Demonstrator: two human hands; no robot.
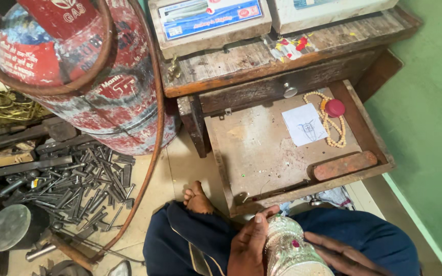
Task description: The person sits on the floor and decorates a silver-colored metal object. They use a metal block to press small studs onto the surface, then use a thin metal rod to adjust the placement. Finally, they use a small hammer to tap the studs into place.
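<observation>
Bangle (290, 248), wide, silver, embossed, with a small red stone, sits low in view over the lap, between both hands. Left hand (249, 243) wraps its left side, fingers curled along the metal, thumb up near the rim. Right hand (341, 253) lies against the lower right side, fingers stretched out and pressed together; whether it grips cannot be told. Person sits on the floor in dark blue trousers (190, 245), one bare foot (198, 197) tucked just ahead of the knee.

Just beyond the hands, an open wooden drawer (251, 148) juts from a worn surface (241, 64). In the drawer: white paper slip (305, 124) with a drawing, bead string (328, 122) beside it, red round cap (335, 108) touching the beads, reddish bar (345, 165) along the front edge. Two scales (208, 20) stand on the surface.

Left of the drawer: red gas cylinder (83, 71), a brown hose (152, 133) looping down past it. On the floor, a pile of dark steel punches (85, 184); round metal block (14, 227) near it.
</observation>
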